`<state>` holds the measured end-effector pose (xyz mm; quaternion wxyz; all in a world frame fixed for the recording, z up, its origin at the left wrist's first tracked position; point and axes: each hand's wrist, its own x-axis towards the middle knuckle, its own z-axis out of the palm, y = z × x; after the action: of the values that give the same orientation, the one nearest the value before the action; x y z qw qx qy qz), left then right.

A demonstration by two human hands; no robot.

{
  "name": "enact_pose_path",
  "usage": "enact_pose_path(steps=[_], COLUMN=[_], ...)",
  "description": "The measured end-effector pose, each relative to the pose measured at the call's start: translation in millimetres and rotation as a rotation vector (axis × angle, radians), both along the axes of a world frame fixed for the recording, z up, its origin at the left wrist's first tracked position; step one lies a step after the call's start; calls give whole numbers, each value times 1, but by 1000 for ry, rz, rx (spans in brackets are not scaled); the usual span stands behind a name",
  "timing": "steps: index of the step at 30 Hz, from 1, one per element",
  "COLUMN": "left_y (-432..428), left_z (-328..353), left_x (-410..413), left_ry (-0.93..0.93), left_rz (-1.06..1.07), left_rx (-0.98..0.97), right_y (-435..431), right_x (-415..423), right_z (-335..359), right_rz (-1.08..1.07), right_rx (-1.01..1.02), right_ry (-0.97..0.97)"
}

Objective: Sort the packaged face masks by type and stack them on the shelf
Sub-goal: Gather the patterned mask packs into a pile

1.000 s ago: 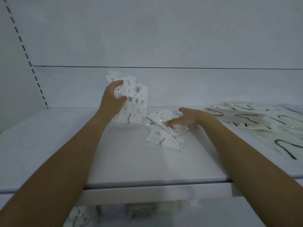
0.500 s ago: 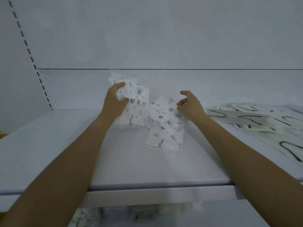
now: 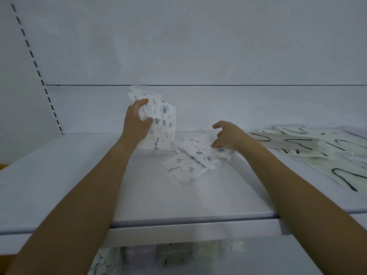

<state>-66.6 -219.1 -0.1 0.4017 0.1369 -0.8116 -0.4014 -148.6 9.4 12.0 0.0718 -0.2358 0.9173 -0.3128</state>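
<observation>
The left hand (image 3: 137, 124) grasps a standing stack (image 3: 163, 133) of printed masks. To its right, the right hand (image 3: 228, 135) touches loose masks (image 3: 188, 163); if it grips them, I cannot tell.

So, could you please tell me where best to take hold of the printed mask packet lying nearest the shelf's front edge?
I'd pinch the front packet at its near corner, coming from the shelf front. It lies flat, its far edge tucked under another packet, so only the near side looks free.
</observation>
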Motion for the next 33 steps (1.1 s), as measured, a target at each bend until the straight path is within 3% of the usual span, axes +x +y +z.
enact_pose_path(steps=[2,9,12,14,18,22,26,31,33], left_y=[-3,-3,-2,-2,-4,-3,-4,-7,-8], left_z=[5,7,6,5,3,2,0,-1,-3], left_x=[4,14,13,13,13,13,12,10,9], left_ry=[19,29,22,25,29,16,12,30,18], left_rz=[7,90,103,107,124,123,125,151,154], left_rx=[24,71,101,111,117,91,54,44,35], right_y=[3,29,28,25,18,18,20,17,8], right_x=[-14,-41,-35,-29,-16,-11,-10,-17,-14], right_z=[-1,3,5,5,2,0,2,2,-5], right_rz=[-70,-273,-109,25,124,242,333,124,27], right_rx=[-94,-649,-619,-459,-256,15,203,-181,-97], right_ry=[26,-244,-601,-666,-574,-272,-172,-171,-55])
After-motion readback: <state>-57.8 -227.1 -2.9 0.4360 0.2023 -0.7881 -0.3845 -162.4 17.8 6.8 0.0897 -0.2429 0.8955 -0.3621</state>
